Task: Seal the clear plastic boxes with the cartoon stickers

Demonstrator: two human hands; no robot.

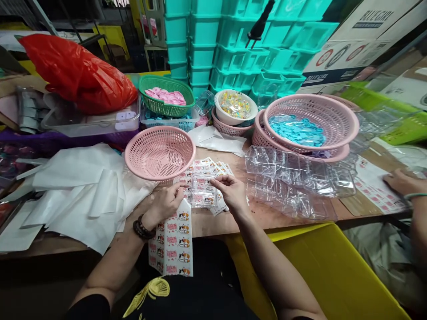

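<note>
A small clear plastic case [204, 198] lies on overlapping sticker sheets [218, 168] printed with cartoon cats and pink lettering. My left hand [167, 203] is closed at the case's left side, its index fingertip pointing toward the edge. Thumb and forefinger of my right hand [232, 194] are pinched together over the case's upper right corner. Whatever either hand pinches is too small to make out. Below my left hand, a long sticker sheet [171, 244] hangs over the table's front edge. Just behind the case stands a pink plastic basket [160, 153] with nothing in it.
White backing paper [83, 186] is heaped left. Clear plastic cases [296, 171] lie right, before pink baskets [347, 120] with blue pieces [296, 131]. Behind are a green basket [147, 95], white bowl [227, 118] and teal bins [230, 62]. Another person's hand [403, 183] rests far right.
</note>
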